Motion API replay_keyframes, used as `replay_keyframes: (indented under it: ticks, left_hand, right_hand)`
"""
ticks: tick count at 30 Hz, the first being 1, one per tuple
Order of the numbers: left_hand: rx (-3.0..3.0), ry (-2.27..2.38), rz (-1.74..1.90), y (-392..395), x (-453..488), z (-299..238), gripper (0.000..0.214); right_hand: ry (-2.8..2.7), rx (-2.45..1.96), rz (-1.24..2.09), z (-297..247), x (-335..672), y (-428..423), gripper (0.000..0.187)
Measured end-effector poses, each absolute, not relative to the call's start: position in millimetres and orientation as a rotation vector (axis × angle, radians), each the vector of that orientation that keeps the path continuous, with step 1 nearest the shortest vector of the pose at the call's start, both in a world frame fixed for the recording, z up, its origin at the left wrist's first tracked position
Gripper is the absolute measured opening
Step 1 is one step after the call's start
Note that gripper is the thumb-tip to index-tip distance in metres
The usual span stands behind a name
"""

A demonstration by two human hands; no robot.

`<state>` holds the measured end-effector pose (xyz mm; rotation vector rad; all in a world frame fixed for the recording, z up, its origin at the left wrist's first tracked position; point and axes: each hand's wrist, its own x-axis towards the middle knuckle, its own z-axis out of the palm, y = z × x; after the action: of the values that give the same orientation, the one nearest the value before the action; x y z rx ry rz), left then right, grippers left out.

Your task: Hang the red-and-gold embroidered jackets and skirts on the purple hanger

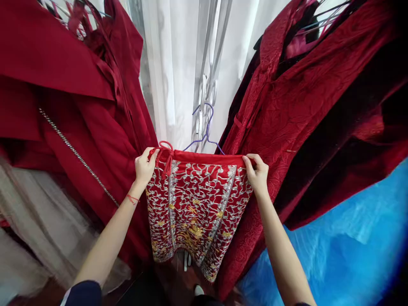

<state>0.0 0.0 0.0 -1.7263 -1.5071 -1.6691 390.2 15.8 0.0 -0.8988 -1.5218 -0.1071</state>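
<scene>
A red skirt (200, 199) with silver and gold embroidery hangs in front of me, its plain red waistband spread wide. My left hand (145, 166) pinches the waistband's left end, beside a red tied cord (167, 157). At the other end, my right hand (257, 170) grips the band between thumb and fingers. Behind the waistband rises a purple wire hanger (207, 127); its lower part is hidden by the skirt. Whether the hanger's hook rests on the white hooks behind it, I cannot tell.
Dark red garments (95, 106) hang close on the left, above pale sheer fabric (54, 221). To the right hang a patterned red dress (296, 110) and dark velvet. Bright blue fabric (357, 238) lies at lower right. White curtains (178, 63) stand behind.
</scene>
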Motion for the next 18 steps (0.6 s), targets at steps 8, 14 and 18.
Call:
replay_keyframes:
  ticks: [8,14,18]
  left_hand:
    - [-1.591,-1.619,-1.533,10.6,1.8,-32.4,0.037]
    - [-1.633,-1.541,-1.929,8.3,-0.5,-28.1,0.039]
    - [-1.987,-1.666,-2.493,6.6,-21.0,-27.9,0.053]
  right_hand:
    - [-1.709,-1.062,-0.064,-9.0,389.3,34.9,0.039]
    - [-1.549,-1.011,-0.074,-14.8,393.4,27.6,0.029]
    - [-1.51,-0.973,-0.026,-37.2,402.2,17.4,0.046]
